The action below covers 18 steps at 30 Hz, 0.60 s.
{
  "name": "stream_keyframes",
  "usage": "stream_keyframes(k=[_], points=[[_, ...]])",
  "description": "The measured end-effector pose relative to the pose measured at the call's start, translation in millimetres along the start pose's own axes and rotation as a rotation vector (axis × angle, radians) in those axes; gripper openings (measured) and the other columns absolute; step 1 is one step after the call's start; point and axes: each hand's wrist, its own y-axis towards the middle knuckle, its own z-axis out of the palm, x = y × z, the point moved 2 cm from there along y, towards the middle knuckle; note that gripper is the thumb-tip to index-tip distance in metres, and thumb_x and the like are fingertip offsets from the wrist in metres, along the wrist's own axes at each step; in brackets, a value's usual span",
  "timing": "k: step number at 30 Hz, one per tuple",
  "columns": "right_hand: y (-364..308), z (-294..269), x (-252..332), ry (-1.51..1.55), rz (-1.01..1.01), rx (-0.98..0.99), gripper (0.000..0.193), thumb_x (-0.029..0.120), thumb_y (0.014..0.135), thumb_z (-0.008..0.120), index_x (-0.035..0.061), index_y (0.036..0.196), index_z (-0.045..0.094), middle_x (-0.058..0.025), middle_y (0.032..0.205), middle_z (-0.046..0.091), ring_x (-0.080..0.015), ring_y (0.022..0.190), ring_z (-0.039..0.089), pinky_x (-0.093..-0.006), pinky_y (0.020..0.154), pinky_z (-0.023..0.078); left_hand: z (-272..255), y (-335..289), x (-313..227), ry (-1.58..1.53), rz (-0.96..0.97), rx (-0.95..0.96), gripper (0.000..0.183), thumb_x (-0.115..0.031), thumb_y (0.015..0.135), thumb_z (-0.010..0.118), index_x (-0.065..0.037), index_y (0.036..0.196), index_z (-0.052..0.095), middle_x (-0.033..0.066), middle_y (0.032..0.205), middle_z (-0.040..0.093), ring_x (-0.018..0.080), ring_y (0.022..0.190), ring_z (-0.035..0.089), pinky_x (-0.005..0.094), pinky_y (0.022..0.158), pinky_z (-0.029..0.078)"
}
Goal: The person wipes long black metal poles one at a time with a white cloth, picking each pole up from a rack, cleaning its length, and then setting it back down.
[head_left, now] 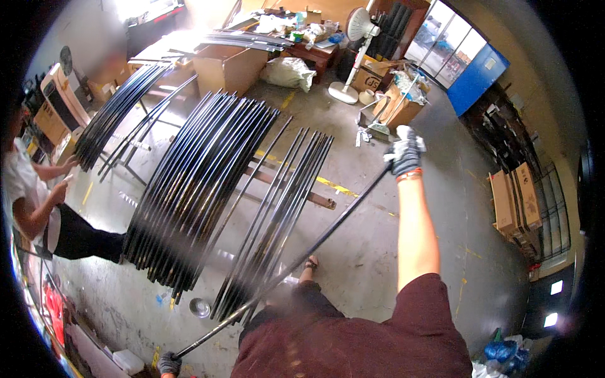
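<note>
A long black rod (315, 244) slants across in front of me, from low on the left to high on the right. At its upper end my right hand (405, 155), in a dark and white glove on an outstretched arm, is closed round it. Something white shows at those fingers; whether it is a cloth or part of the glove, I cannot tell. My left hand (169, 363), in a grey glove, grips the lower end. Beneath the rod and to its left, a small group of similar rods (283, 201) lies side by side across a brown support beam (321, 200).
Left of these lies a wide row of dark rods (201, 170), with another rack of rods (123, 116) beyond. A co-worker (38, 201) stands at the far left. A metal bowl (200, 307) sits on the floor. Farther off are a white fan (343, 93) and cardboard boxes (513, 198).
</note>
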Motion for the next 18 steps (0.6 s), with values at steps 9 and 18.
stream_keyframes(k=[9, 18], points=[[25.1, -33.1, -6.0, 0.042, 0.157, 0.114, 0.039, 0.055, 0.086, 0.042, 0.0209, 0.067, 0.043, 0.0058, 0.045, 0.031, -0.0116, 0.035, 0.031, -0.0274, 0.032, 0.024, 100.3, 1.3, 59.6, -1.82, -0.392, -0.261, 0.023, -0.021, 0.078, 0.058, -0.013, 0.099, 0.055, 0.0043, 0.067, 0.053, 0.0192, 0.053, 0.048, 0.0359, 0.049, 0.045], [-15.9, -17.5, 5.1, 0.062, 0.094, -0.006, 0.033, 0.05, 0.086, 0.047, 0.0207, 0.072, 0.044, 0.0078, 0.043, 0.024, -0.0088, 0.032, 0.026, -0.0254, 0.031, 0.021, -66.2, -30.1, -103.9, -1.186, 0.01, -0.041, 0.013, -0.01, 0.077, 0.063, -0.007, 0.066, 0.058, 0.0011, 0.05, 0.049, 0.0128, 0.041, 0.046, 0.0296, 0.037, 0.036]])
